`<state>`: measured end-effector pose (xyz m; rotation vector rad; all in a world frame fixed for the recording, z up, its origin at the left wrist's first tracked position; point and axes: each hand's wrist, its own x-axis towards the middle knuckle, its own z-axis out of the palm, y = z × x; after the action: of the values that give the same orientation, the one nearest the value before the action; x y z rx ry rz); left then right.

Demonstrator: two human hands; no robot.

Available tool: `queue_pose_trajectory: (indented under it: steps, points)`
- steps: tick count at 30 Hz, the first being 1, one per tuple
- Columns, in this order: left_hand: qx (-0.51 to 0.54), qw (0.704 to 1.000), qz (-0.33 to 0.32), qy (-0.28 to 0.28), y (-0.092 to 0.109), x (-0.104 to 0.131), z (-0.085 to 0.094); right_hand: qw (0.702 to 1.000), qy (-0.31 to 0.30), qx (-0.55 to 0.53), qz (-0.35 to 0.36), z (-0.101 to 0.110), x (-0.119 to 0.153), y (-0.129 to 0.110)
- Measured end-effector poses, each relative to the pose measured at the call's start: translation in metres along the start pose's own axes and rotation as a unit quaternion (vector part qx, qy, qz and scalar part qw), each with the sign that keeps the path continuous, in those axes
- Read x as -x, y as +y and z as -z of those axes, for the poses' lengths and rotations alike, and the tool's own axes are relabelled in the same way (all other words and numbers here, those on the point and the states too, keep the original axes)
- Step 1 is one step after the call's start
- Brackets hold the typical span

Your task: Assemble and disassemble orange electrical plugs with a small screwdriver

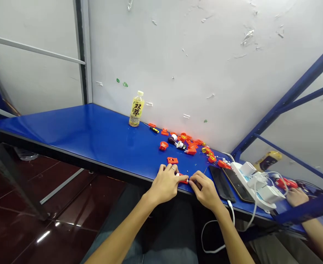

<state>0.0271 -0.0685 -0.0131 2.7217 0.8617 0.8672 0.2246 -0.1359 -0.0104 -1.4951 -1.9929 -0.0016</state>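
Note:
Near the front edge of the blue table, my left hand (165, 182) is closed on a small red plastic part (184, 179), its index finger pressed along it. My right hand (204, 189) is at the part's right end, fingers pinched together; whatever they hold is too small to make out. Just beyond my left hand lies a flat red piece (173, 160) with holes. Farther back is a round red part (163, 146), beside a spread of red, white and black plastic pieces (190, 148). A yellow and black screwdriver (154, 129) lies behind them.
A yellow drink bottle (136, 109) stands near the wall. To the right lie two phones (222, 183) and a white power strip (253, 189) with chargers and cables. Blue metal bars (285, 99) rise there. Beyond them, another person's hand (297, 197) rests near red parts.

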Motion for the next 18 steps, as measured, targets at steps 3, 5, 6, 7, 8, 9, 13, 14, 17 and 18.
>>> queue_pose_trajectory:
  steps: [3, 5, 6, 7, 8, 9, 13, 14, 17, 18]
  points:
    - [-0.033, 0.999, -0.022, -0.015, 0.0006, 0.0000, 0.0004, 1.000, 0.003, -0.005, -0.001, -0.0011, -0.0004, 0.0005]
    - [-0.039, 0.999, -0.026, -0.017, 0.0006, 0.0000, 0.0003, 1.000, 0.007, -0.007, 0.001, -0.0017, -0.0006, 0.0008]
    - [-0.041, 0.999, -0.027, -0.017, 0.0005, -0.0001, 0.0002, 1.000, 0.009, -0.006, 0.002, -0.0019, -0.0007, 0.0009]
    - [-0.042, 0.999, -0.028, -0.017, 0.0004, -0.0001, 0.0001, 1.000, 0.010, -0.007, 0.003, -0.0020, -0.0008, 0.0010]
    - [-0.043, 0.998, -0.029, -0.017, 0.0003, -0.0001, 0.0001, 1.000, 0.011, -0.008, 0.004, -0.0021, -0.0008, 0.0011]
    - [-0.044, 0.998, -0.031, -0.017, 0.0003, -0.0002, 0.0000, 1.000, 0.011, -0.009, 0.004, -0.0021, -0.0009, 0.0011]
    - [-0.047, 0.998, -0.035, -0.020, 0.0004, -0.0001, 0.0001, 1.000, 0.011, -0.009, 0.000, -0.0029, -0.0017, 0.0010]
    - [-0.047, 0.998, -0.036, -0.022, 0.0005, 0.0000, 0.0002, 1.000, 0.010, -0.007, -0.002, -0.0033, -0.0020, 0.0010]
    - [-0.046, 0.998, -0.034, -0.026, 0.0010, 0.0002, 0.0008, 1.000, 0.012, -0.009, -0.004, -0.0040, -0.0024, 0.0010]
    - [-0.045, 0.998, -0.032, -0.026, 0.0011, 0.0002, 0.0011, 1.000, 0.015, -0.014, -0.006, -0.0036, -0.0022, 0.0011]
